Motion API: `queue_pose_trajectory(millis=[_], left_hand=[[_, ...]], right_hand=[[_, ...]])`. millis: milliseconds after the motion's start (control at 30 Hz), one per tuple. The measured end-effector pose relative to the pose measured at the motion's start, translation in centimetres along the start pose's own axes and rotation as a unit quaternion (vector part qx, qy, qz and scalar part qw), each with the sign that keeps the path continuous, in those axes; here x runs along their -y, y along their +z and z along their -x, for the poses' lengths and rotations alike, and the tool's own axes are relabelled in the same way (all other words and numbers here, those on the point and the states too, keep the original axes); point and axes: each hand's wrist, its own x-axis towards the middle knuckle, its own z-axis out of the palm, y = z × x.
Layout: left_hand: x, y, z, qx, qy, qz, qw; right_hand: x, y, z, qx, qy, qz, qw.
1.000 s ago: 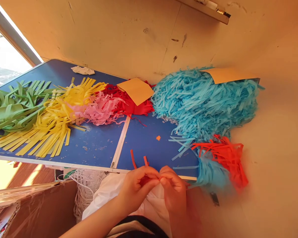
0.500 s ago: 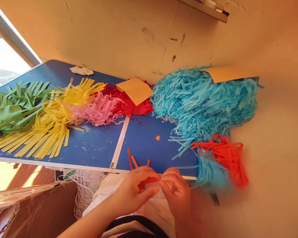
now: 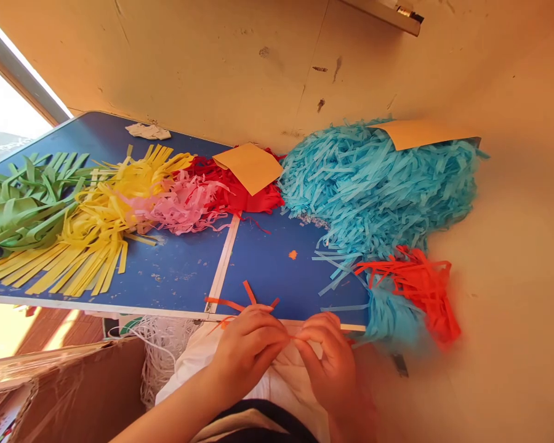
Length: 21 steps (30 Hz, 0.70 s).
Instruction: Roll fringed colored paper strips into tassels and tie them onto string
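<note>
My left hand is closed at the table's front edge, over my lap, with red paper strips fanning out beyond its knuckles. My right hand pinches the same red paper just to the right, and a thin twisted bit shows between the two sets of fingertips. Most of the piece is hidden inside the hands. Nearest to my right hand, a bunch of red strips lies over light blue strips at the table's right end. Behind it rises a large heap of light blue shredded paper.
Along the blue table lie green strips, yellow strips, pink shreds and a dark red heap with an orange paper on top. A cardboard box stands low at left. A wall closes the back and right.
My left hand has turned over the red strips, and their loose ends now spread further left. The red paper between my fingertips shows less than before. The heaps on the table stay put.
</note>
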Motion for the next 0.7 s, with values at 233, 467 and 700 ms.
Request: queue_pose_trajectory(millis=[233,467,700], left_hand=[[-0.2,0.4,-0.1,-0.009,0.001,-0.008,1.0],[-0.8,0.6,0.4,0.038,-0.015,0.013,0.999],[-1.5,1.1,1.2,0.092,-0.144,0.008,0.985]], right_hand=[[0.3,0.0,0.1,-0.004,-0.042,0.049,0.998],[0.5,-0.4,1.0,0.016,-0.018,0.018,1.0],[1.1,-0.6,1.9,0.014,-0.025,0.045,0.999]])
